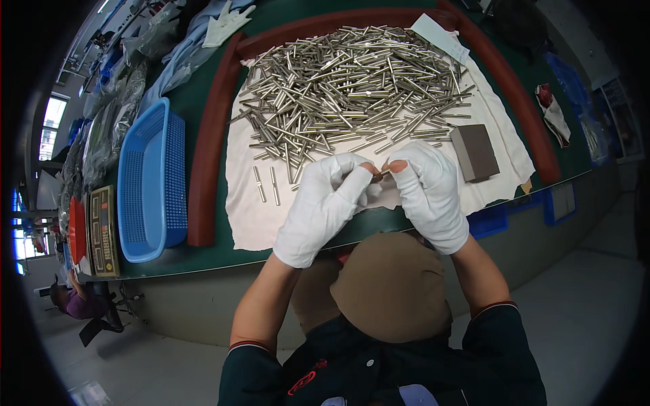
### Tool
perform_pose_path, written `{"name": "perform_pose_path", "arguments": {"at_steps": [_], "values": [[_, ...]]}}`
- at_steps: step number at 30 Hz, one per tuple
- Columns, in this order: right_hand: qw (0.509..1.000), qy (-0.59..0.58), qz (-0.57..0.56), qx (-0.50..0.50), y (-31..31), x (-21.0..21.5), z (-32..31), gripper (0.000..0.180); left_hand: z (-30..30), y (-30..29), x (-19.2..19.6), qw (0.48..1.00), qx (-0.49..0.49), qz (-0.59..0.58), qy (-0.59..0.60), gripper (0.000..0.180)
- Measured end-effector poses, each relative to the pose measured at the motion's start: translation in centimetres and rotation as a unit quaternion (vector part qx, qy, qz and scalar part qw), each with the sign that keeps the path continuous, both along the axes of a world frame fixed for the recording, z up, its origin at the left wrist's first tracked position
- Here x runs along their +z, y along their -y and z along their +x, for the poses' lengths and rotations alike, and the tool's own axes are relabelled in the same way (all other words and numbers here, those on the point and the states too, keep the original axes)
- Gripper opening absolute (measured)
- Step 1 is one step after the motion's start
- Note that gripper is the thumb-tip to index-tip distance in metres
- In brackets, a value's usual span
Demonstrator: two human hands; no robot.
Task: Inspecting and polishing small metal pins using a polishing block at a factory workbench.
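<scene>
Both my hands wear white gloves with bare thumb tips, and they meet over the near part of a white cloth (247, 227). My left hand (325, 199) and my right hand (430, 193) are closed in a pinch on a slim metal pin (384, 173), mostly hidden by the fingers. Beyond them lies a large heap of shiny metal pins (352, 84), jumbled on the cloth. Two single pins, one (260, 184) beside another (275, 186), lie apart to the left of my left hand. A grey-brown block (475, 153) stands just right of my right hand.
Red-brown padded rails (211, 162) border the cloth on the left, back and right. A blue plastic basket (152, 183) sits on the green table at left, beside a dark patterned box (103, 230). White paper (440, 37) lies behind the heap. Another person (78, 298) sits far left.
</scene>
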State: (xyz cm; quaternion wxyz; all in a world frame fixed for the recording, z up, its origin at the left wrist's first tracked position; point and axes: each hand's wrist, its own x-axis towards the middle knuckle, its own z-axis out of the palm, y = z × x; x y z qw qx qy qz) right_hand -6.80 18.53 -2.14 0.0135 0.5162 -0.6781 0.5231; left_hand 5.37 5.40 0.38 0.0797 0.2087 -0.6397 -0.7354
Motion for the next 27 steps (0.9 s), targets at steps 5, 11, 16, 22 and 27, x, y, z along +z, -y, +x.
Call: {"name": "perform_pose_path", "arguments": {"at_steps": [5,11,16,22,27], "values": [[0.998,0.069,0.014,-0.005,0.0,0.0,0.2,0.024,0.3,-0.5,1.0,0.998,0.027,-0.053,0.031,0.024],[0.991,0.118,0.009,-0.058,0.1,0.2,0.6,0.022,0.5,-0.6,1.0,0.996,0.024,-0.053,0.06,0.022],[0.989,0.132,0.01,-0.058,0.1,0.0,0.4,0.023,0.2,-0.7,0.0,0.997,0.031,-0.062,0.017,0.02],[0.992,0.12,0.016,-0.044,0.6,0.4,0.1,0.028,-0.1,0.4,-0.9,0.998,0.024,-0.056,-0.017,0.019],[0.996,0.084,0.01,-0.041,2.6,3.4,0.2,0.019,-0.2,2.6,1.3,0.998,0.041,-0.048,-0.03,0.019]]}}
